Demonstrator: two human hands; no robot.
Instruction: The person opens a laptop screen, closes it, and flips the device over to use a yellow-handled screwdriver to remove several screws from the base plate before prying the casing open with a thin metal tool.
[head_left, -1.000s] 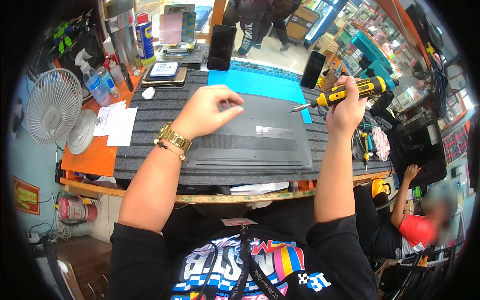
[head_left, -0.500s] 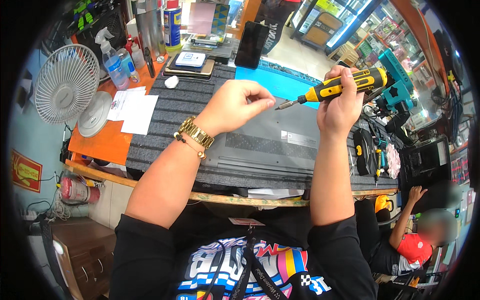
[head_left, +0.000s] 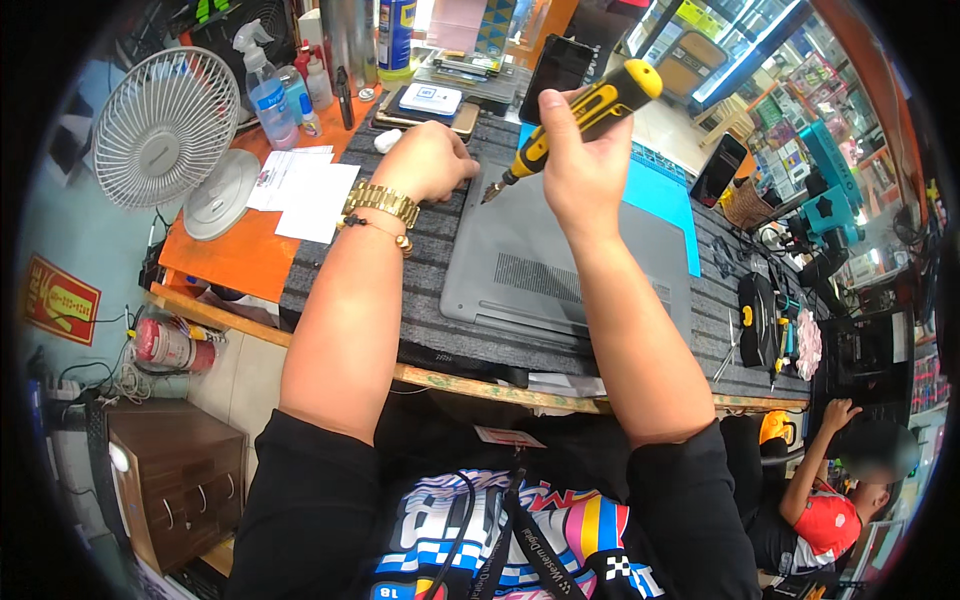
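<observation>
A grey laptop (head_left: 560, 235) lies underside up on a dark ribbed mat, its vent strip showing. My right hand (head_left: 585, 170) grips a chunky yellow-and-black screwdriver (head_left: 590, 110), thumb along the handle. The metal bit slants down to the laptop's far left corner; whether it sits in a screw is too small to tell. Beside that corner is my left hand (head_left: 430, 165), with a gold watch on the wrist. Its fingers are curled and pressed together, close to the bit. Anything between those fingertips is hidden.
A blue mat (head_left: 665, 220) lies beyond the laptop, partly under it. Left stand a white fan (head_left: 165, 145), papers (head_left: 315, 200) and a spray bottle (head_left: 268, 100). Phones and a white box (head_left: 430, 99) are behind my left hand. Tweezers (head_left: 728, 350) and tools lie right; another person sits lower right.
The screwdriver has swung left and down, from above the laptop's far middle to its far left corner. My left hand has moved left to that corner too. The view has shifted slightly.
</observation>
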